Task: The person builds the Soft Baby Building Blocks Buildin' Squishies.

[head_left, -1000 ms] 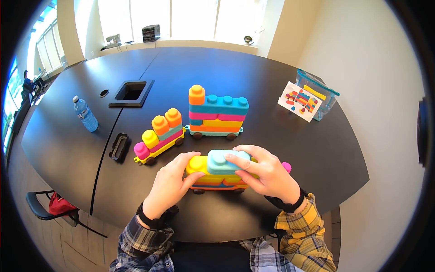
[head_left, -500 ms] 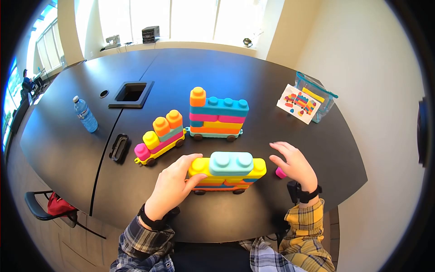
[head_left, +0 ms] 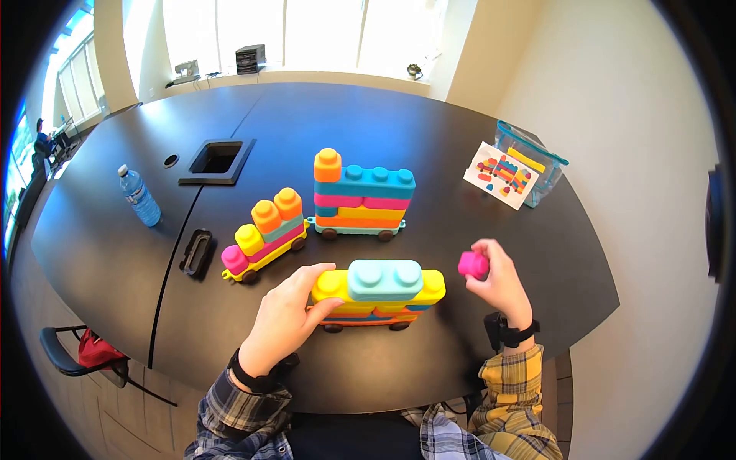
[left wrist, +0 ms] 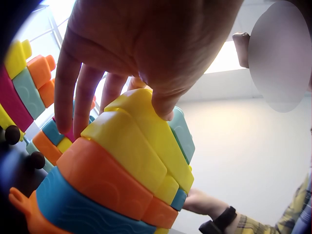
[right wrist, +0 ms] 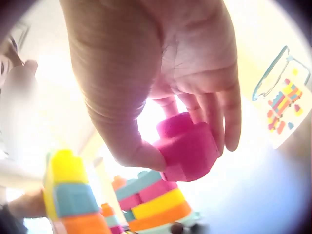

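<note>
My left hand (head_left: 285, 316) grips the left end of a wheeled block stack, its thumb and fingers around the yellow top block (head_left: 330, 284). On that stack's top lies a light teal block (head_left: 385, 280) with two studs. Off to the right, my right hand (head_left: 501, 285) pinches a small pink block (head_left: 473, 265) above the table. The right wrist view shows the pink block (right wrist: 187, 148) between thumb and fingers, its stud upward. In the left wrist view the left hand (left wrist: 141, 53) reaches over the yellow blocks (left wrist: 126, 146).
Behind stand a taller wheeled stack (head_left: 360, 201) and a stepped wheeled stack (head_left: 264, 236). A picture card (head_left: 502, 175) leans by a clear bag (head_left: 548, 180) at the back right. A bottle (head_left: 139, 196) and a black tray (head_left: 198, 254) are at the left.
The right hand has left the teal block, moved right and picked up the pink block from the table. The left hand keeps its grip on the stack.
</note>
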`<action>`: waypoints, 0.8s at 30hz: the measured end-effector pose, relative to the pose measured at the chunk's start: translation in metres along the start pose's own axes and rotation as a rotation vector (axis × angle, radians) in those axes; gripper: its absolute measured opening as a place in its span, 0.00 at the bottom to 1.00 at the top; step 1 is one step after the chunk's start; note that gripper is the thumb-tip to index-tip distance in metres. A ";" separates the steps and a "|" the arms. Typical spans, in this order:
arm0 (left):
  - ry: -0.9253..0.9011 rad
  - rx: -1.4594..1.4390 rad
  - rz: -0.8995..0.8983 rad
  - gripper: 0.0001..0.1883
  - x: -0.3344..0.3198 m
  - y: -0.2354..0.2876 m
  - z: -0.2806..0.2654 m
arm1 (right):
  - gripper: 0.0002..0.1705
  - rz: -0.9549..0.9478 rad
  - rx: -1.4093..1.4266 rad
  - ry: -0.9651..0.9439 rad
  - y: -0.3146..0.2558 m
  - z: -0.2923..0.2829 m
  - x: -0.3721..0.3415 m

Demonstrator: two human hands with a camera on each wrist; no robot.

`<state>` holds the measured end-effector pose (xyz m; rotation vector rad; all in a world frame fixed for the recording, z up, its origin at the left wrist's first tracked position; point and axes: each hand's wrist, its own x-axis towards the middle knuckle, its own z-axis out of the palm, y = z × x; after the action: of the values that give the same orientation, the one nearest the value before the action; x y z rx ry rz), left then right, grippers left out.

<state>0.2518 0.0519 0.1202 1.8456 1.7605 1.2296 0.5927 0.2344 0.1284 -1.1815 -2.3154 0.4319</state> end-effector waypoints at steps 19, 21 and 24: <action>0.037 0.007 0.045 0.24 0.000 -0.005 0.003 | 0.38 -0.446 0.295 -0.177 -0.082 -0.012 0.012; 0.006 -0.056 0.002 0.25 0.000 -0.002 0.001 | 0.39 -0.416 0.302 -0.179 -0.080 -0.009 0.008; -0.070 -0.113 -0.044 0.29 -0.002 0.002 -0.010 | 0.45 -0.330 0.528 -0.179 -0.063 0.009 0.004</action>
<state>0.2462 0.0462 0.1265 1.7552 1.6513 1.2066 0.5445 0.2012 0.1529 -0.5165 -2.2755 0.9786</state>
